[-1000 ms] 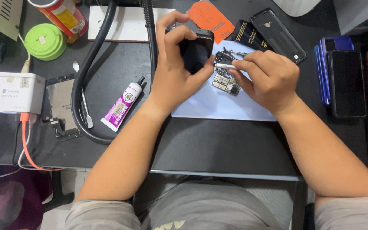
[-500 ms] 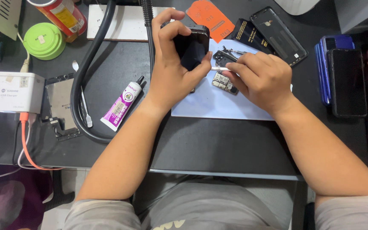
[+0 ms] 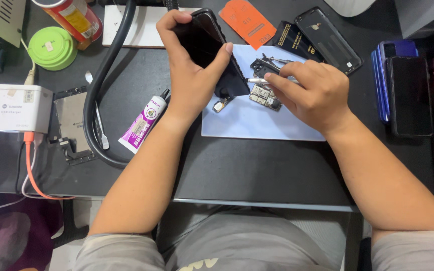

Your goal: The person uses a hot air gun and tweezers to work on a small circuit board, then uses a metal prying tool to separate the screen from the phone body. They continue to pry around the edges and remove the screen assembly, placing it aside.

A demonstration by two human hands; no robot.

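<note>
Since the earlier frame, the left hand (image 3: 194, 75) had tilted the black slab-shaped phone (image 3: 209, 50) further upright, its grip closed around the phone's edges above the pale blue rectangular mat (image 3: 247, 123) on the dark worktop (image 3: 237, 170). The right hand (image 3: 310, 93) pinched a thin silver metal tool (image 3: 253, 80), tip beside the phone. Farther off lay a small circuit board (image 3: 264, 95) and an orange paper tag (image 3: 247, 22).

A white-and-purple glue tube (image 3: 142, 125) lies on the dark desk (image 3: 257, 170) just beside a thick black hose (image 3: 98, 95). Farther left sit a white charger box (image 3: 20, 108) and a green round lid (image 3: 52, 47) (near a red can (image 3: 74, 17)). At the right edge, dark phones (image 3: 403, 85) lie stacked; an orange tag (image 3: 247, 22) rests up top.
</note>
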